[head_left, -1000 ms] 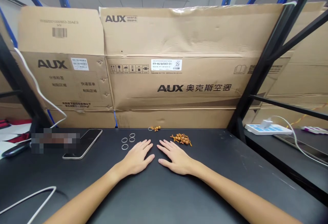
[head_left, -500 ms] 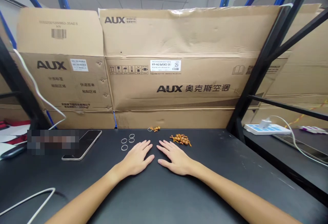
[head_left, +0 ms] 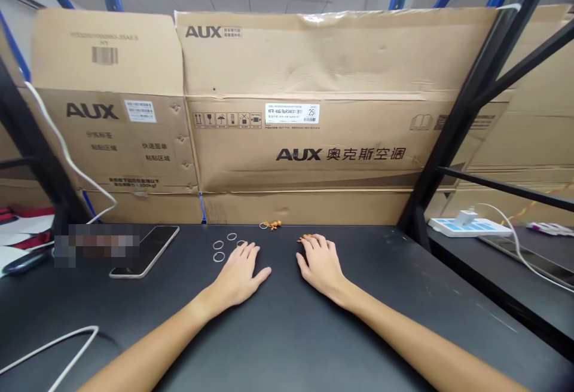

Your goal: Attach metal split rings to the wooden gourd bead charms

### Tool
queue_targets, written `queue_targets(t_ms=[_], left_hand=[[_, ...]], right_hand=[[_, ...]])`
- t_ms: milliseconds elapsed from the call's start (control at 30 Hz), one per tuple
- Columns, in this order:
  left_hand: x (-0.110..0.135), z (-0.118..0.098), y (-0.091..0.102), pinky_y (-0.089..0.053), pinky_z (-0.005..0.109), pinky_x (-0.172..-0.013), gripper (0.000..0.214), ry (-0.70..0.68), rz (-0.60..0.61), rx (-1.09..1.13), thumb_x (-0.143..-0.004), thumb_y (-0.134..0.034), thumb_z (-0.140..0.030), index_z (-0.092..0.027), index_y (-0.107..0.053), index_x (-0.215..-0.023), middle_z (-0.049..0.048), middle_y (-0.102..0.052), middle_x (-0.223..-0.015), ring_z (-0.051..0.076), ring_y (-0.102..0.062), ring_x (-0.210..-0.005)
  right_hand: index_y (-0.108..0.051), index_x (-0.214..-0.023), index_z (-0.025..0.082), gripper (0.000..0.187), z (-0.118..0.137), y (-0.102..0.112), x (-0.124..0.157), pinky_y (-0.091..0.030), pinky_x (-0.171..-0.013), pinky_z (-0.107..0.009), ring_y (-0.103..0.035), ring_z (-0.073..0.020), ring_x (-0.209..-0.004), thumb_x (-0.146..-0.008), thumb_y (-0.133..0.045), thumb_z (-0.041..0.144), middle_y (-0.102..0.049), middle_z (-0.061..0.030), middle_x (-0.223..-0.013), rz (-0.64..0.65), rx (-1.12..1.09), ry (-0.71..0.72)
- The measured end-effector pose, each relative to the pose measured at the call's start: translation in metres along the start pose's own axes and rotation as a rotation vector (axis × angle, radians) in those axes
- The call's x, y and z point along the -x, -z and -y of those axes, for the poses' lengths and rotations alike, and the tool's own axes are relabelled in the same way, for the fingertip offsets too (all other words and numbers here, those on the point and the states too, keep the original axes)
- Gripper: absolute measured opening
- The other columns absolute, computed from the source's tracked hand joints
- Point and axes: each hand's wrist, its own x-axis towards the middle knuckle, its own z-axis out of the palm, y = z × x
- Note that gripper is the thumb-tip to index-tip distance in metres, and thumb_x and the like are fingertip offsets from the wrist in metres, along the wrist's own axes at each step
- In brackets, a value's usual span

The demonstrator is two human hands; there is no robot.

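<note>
Black worktop [head_left: 372,284], AUX cardboard cartons [head_left: 314,141] upright along far edge. Right hand [head_left: 320,263] curled over wooden bead cluster [head_left: 300,239]; left hand [head_left: 237,275] spread flat, fingertips at small rings [head_left: 219,256]. Phone [head_left: 146,251] further left.

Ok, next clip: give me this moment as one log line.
left hand: open on table, fingers beside rings | right hand: curled over beads, grip unclear

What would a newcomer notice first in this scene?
Large AUX cardboard cartons fill the background, rising behind a black table. At the table's centre, the right hand lies over a small orange beaded piece, while the left hand rests beside thin rings.
</note>
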Motion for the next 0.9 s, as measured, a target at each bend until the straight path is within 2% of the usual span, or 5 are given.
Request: queue_targets(t_ms=[200,333,467,700,900], left_hand=[[0.0026,-0.0035,0.0075,-0.039,0.041,-0.105,0.040,-0.264,-0.065,0.122,-0.094,-0.045,-0.039,-0.020,-0.048,-0.129,0.0105,-0.052,-0.134,0.025,-0.048,-0.125],[0.0009,-0.0038,0.0060,-0.040,0.044,-0.105,0.037,-0.258,-0.097,0.085,-0.092,-0.049,-0.036,-0.018,-0.050,-0.124,0.0120,-0.054,-0.129,0.027,-0.048,-0.123],[-0.0002,-0.0037,0.0054,-0.042,0.045,-0.102,0.034,-0.245,-0.117,0.089,-0.091,-0.051,-0.033,-0.018,-0.052,-0.121,0.0118,-0.057,-0.122,0.027,-0.051,-0.117],[0.0001,-0.0033,0.0077,-0.047,0.035,-0.097,0.036,-0.264,-0.039,0.287,-0.090,-0.052,-0.025,-0.023,-0.047,-0.126,0.0066,-0.058,-0.120,0.020,-0.057,-0.109],[-0.0012,-0.0047,0.0065,-0.045,0.039,-0.096,0.025,-0.270,-0.119,0.163,-0.090,-0.052,-0.027,-0.023,-0.059,-0.114,0.0068,-0.061,-0.116,0.022,-0.057,-0.108]], right_hand=[[-0.059,-0.110,0.014,0.027,0.0032,-0.0004,0.0017,-0.043,-0.088,-0.042,-0.054,-0.0274,-0.103,-0.087,-0.046,0.016,-0.064,-0.0131,-0.108,0.004,-0.202,0.130],[-0.057,-0.111,0.015,0.031,0.0008,-0.0026,0.0019,-0.046,-0.089,-0.038,-0.056,-0.0231,-0.099,-0.086,-0.040,0.009,-0.064,-0.0107,-0.106,-0.024,-0.385,0.237],[-0.057,-0.110,0.015,0.035,-0.0002,-0.0037,0.0019,-0.046,-0.091,-0.039,-0.055,-0.0230,-0.099,-0.081,-0.042,0.004,-0.063,-0.0103,-0.104,-0.061,-0.408,0.197],[-0.061,-0.100,0.018,0.025,0.0011,-0.0052,0.0018,-0.049,-0.083,-0.038,-0.055,-0.0226,-0.091,-0.084,-0.047,0.008,-0.064,-0.0076,-0.094,0.011,-0.395,0.216],[-0.060,-0.089,0.020,0.014,0.0014,-0.0062,0.0023,-0.049,-0.078,-0.033,-0.056,-0.0196,-0.086,-0.085,-0.049,0.011,-0.061,-0.0057,-0.090,0.020,-0.463,0.239]])
